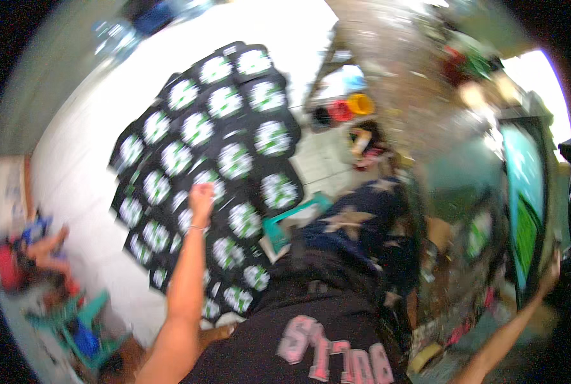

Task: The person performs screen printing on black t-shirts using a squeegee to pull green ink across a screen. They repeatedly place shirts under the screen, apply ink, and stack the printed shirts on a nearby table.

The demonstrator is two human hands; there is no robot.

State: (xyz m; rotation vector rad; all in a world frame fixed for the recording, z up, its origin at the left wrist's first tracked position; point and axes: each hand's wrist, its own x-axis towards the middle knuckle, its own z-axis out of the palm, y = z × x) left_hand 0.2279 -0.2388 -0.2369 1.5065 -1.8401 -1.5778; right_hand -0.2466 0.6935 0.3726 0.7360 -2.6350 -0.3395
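The left hand (201, 198) is over black printed pieces (235, 160) spread on a white surface (67, 147); its fingers look bunched, their hold unclear. The right hand (550, 275) is at the framed screen (517, 169), its grip blurred. Apparently both are being handled; moving the screen would call for steadiness.

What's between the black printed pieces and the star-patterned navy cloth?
Head view: a teal-edged frame lies between the black printed pieces and the navy cloth.
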